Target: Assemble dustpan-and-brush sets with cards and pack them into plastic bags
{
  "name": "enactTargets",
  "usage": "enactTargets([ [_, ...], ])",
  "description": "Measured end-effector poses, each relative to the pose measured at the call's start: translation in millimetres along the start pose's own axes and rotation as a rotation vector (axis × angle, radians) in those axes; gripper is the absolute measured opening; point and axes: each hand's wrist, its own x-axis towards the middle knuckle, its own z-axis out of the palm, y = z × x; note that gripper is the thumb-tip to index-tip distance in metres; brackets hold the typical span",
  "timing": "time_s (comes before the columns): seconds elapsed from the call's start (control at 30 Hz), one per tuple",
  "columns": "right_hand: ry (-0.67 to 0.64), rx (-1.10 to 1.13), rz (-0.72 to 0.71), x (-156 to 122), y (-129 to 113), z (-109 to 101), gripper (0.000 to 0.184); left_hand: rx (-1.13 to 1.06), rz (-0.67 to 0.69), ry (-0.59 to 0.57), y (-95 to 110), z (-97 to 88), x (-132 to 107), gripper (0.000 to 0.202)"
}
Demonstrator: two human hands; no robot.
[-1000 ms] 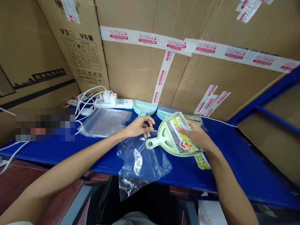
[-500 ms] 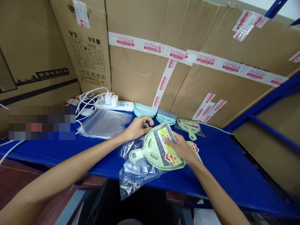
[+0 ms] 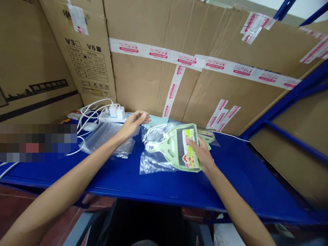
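My right hand grips the pan end of a pale green dustpan, its thumb on top. A grey-bristled brush with a colourful label card lies in the pan. Around the dustpan's handle spreads a clear plastic bag; whether the handle is inside it I cannot tell. Up and to the left, my left hand has its fingers stretched out and holds nothing. It hovers near a stack of clear bags and light blue dustpans, which are partly hidden.
A bagged green dustpan set lies behind my right hand on the blue table. A white power strip with plugs and cables stands at the back left. Large cardboard walls off the back; a blue metal frame rises at the right.
The dustpan, bag and right hand have moved up, away from the table's front edge. My left hand has moved up and left, away from the dustpan, and its fingers have straightened.
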Motion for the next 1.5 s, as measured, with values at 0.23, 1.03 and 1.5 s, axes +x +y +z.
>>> enactTargets([
  [0.23,0.111,0.119,-0.108,10.6,-1.4,-13.3,0.054,-0.435,-0.334,-0.494,-0.6,28.1,-25.1,0.043],
  [1.03,-0.121,-0.341,-0.407,16.2,8.0,-28.9,0.073,-0.536,-0.395,-0.200,-1.7,37.0,-31.6,0.052],
  [1.5,-0.201,-0.512,-0.484,20.6,15.5,-33.3,0.099,-0.677,-0.438,-0.429,-11.5,39.2,-33.9,0.040],
])
